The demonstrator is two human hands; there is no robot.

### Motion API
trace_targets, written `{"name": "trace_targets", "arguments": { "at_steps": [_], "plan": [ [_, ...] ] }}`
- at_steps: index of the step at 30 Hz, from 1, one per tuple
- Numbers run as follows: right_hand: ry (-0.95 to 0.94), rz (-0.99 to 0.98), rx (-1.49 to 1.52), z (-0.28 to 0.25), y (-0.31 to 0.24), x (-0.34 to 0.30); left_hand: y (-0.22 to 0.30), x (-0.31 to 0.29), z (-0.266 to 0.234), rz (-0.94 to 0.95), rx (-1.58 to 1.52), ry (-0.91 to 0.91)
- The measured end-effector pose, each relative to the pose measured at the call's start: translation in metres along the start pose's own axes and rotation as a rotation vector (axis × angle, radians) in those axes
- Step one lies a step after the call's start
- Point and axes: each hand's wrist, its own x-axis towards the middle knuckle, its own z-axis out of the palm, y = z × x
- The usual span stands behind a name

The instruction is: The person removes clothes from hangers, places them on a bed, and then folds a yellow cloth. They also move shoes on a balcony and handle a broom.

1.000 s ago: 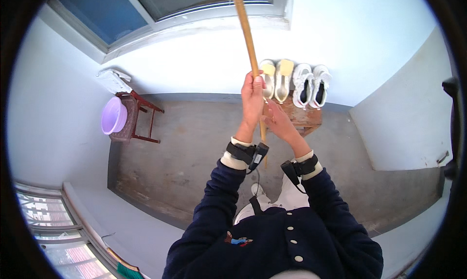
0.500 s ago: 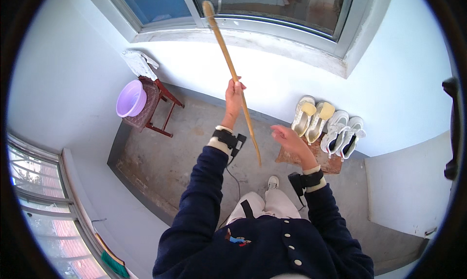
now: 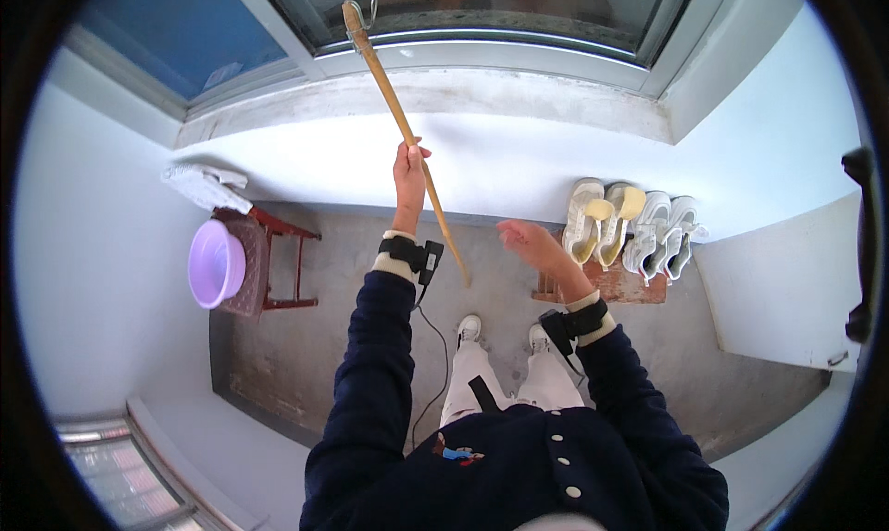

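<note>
Grips a long wooden pole (image 3: 395, 107) in the left hand (image 3: 409, 177), with fingers wrapped closed near the middle of its visible length. Slants from ahead and left of that hand, past its right side, toward the gap between both hands. Looks yellowish tan, with a slight bend, a darker, thicker head and a slimmer lower tip. Carries silvery wire (image 3: 356, 37) about the head, with a wire hook (image 3: 372, 12) curving out to the right. Keeps the right hand (image 3: 535, 244) apart from the pole, on its right, loosely bent and partly open, with nothing seen in its grasp.

Crosses, in view, over the pale sill (image 3: 519, 96) ahead of the left hand and up before the dark window (image 3: 500, 22); cannot tell whether touching either. Faces white wall (image 3: 500, 156) below that sill. Leaves bare grey floor (image 3: 315, 346) down and left of the left hand, reaching to a dark red chair (image 3: 255, 272) with a purple basin (image 3: 215, 270). Points the lower tip over floor between both hands; cannot tell whether touching it. Has less room beyond the right hand: just to its right, a worn wooden stool (image 3: 622, 286) bearing pale shoes (image 3: 585, 221), then, farther right, a white panel (image 3: 773, 276).
</note>
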Motion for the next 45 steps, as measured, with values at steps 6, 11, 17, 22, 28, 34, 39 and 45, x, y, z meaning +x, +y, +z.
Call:
{"name": "trace_targets", "arguments": {
  "at_steps": [6,11,17,22,28,34,39,45],
  "plan": [
    [0.073,-0.035,0.070,0.020,-0.006,0.019,-0.014,0.027,-0.011,0.036,-0.061,-0.075],
    [0.087,0.009,0.057,0.022,-0.020,0.021,-0.028,0.040,-0.017,-0.105,-0.111,-0.145],
    [0.183,0.021,-0.072,0.018,-0.028,0.018,-0.062,0.031,0.000,-0.190,0.026,-0.125],
    [0.191,0.001,-0.029,0.009,-0.012,0.010,-0.075,0.025,-0.005,-0.016,0.052,-0.002],
    [0.127,0.046,0.174,0.025,-0.005,0.021,-0.070,0.039,-0.067,0.055,-0.083,0.112],
    [-0.066,0.090,0.184,0.071,-0.023,0.057,-0.074,0.035,-0.121,-0.057,0.074,0.248],
    [-0.139,-0.052,0.135,0.090,-0.032,0.066,-0.081,0.030,-0.150,-0.054,-0.062,0.259],
    [-0.096,-0.027,0.024,0.083,-0.039,0.056,-0.089,0.048,-0.141,0.028,0.019,0.222]
  ]
}}
